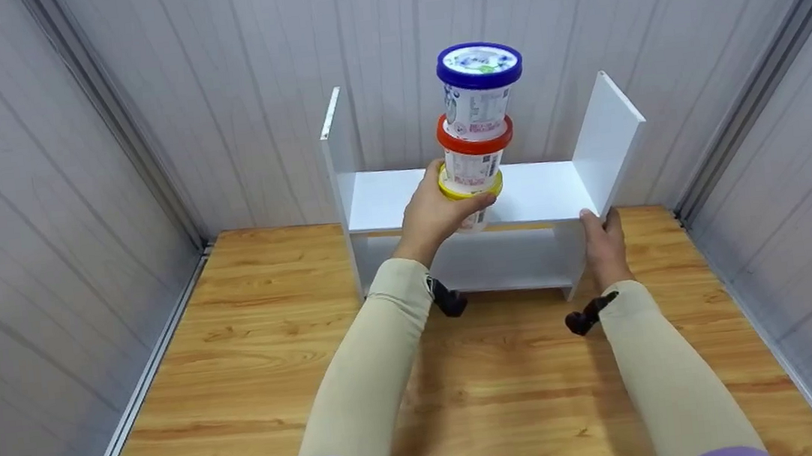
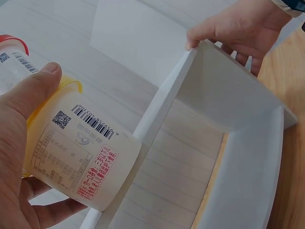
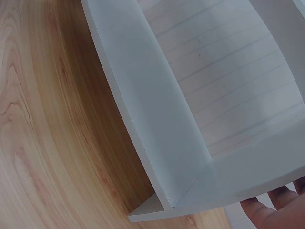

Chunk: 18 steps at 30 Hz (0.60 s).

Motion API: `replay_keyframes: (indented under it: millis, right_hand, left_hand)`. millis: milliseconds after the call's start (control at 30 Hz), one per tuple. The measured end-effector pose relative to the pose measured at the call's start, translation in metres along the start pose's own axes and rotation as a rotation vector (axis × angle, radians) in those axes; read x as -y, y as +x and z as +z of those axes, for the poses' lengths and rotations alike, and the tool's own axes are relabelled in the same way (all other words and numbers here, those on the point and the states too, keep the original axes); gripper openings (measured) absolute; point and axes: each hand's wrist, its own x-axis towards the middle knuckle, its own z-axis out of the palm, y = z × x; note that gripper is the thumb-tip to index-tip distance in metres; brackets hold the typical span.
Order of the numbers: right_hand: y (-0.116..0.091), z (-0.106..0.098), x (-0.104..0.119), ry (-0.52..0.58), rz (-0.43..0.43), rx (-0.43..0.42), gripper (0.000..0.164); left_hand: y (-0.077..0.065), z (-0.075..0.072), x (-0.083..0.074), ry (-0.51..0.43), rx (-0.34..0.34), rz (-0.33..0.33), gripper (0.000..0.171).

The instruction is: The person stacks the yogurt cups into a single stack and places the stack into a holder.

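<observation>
Three paper tubs are stacked upright: a blue-lidded tub [image 1: 478,111] on top, a red-lidded tub [image 1: 472,164] in the middle, a yellow-lidded tub [image 2: 86,148] at the bottom. My left hand [image 1: 433,214] grips the bottom tub around its yellow rim, thumb across the front. In the left wrist view that tub's base is right at the front edge of the upper board of a white shelf [image 1: 538,188]. My right hand [image 1: 606,245] holds the shelf's right side panel near the upper board's corner, thumb on the front edge and fingers behind the panel.
The shelf stands on a wood-grain surface [image 1: 274,332], with a lower board [image 1: 500,260] under the upper one. Its left side panel [image 1: 338,144] and right side panel [image 1: 608,139] rise above the upper board. Pale panelled walls [image 1: 225,88] enclose the back and both sides.
</observation>
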Motion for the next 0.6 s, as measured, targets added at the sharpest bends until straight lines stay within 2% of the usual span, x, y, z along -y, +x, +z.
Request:
replay_keyframes:
  millis: [400, 600]
  right_hand:
    - [0.0009, -0.0010, -0.0067, -0.027, -0.017, -0.027, 0.076]
    - [-0.0003, 0.0012, -0.0079, -0.013, -0.006, -0.026, 0.075]
  left_hand:
    - [0.0037, 0.0066, 0.0044, 0.019, -0.025, -0.014, 0.087]
    - [0.0059, 0.0094, 0.0063, 0.015, -0.059, -0.019, 0.086]
